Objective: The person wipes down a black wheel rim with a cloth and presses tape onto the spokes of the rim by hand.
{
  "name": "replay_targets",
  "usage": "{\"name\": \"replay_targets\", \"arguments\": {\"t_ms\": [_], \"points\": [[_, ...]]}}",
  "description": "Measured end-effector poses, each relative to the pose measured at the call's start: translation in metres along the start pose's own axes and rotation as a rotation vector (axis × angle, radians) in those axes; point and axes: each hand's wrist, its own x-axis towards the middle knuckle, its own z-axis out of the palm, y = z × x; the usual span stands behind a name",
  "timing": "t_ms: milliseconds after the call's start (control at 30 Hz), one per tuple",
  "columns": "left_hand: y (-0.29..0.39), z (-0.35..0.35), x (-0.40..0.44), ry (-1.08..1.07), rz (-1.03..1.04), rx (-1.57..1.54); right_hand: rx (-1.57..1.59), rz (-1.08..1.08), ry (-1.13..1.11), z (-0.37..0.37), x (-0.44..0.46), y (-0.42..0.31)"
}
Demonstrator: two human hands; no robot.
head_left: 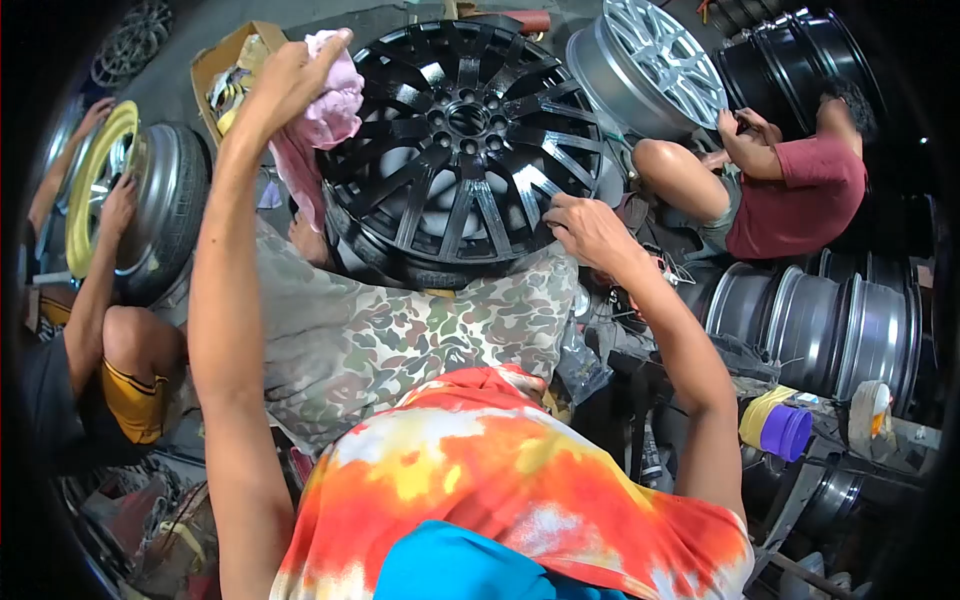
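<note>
Left hand (pixel 290 88): clasps pink cloth (pixel 338 105).
Right hand (pixel 592 232): touches black wheel (pixel 474 174) at near-right edge; grip cannot be told.
Black wheel: lies face up.

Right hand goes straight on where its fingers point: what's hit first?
Most likely the black wheel: the right hand is at its near-right rim, though exact depth is unclear.

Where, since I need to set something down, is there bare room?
A grey floor patch shows bare between the cardboard box and the spoked wheel at top left. Right of the black wheel it is crowded: wires, a plastic bag and rims.
</note>
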Motion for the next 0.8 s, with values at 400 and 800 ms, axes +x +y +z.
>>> {"name": "replay_targets", "arguments": {"t_ms": [400,800], "points": [[0.028,0.007,-0.029,-0.098,-0.037,-0.059,0.209,0.026,0.143,-0.001,-0.034,-0.02],[0.086,0.087,-0.073,-0.423,0.146,-0.019,-0.094,0.103,0.161,0.002,-0.029,-0.002]]}}
